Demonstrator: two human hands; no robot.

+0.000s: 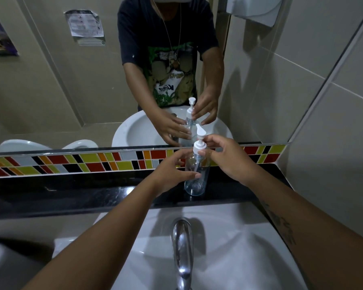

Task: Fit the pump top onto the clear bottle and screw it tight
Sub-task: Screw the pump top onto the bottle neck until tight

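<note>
Your right hand [228,160] pinches the white ribbed pump top [200,146]; below, your left hand [172,174] loosely cups the clear round bottle [197,176].

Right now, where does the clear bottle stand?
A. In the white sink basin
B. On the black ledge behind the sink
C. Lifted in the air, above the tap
B: the clear bottle stands upright with its base on the black ledge, behind the white sink.

A chrome faucet [181,248] stands at near centre over a white sink [228,248]. A black surface [71,195] runs behind the sink. A multicoloured tile band [71,164] lies beyond it, below a wall mirror [50,91]. A white dispenser [254,9] hangs far right.
</note>
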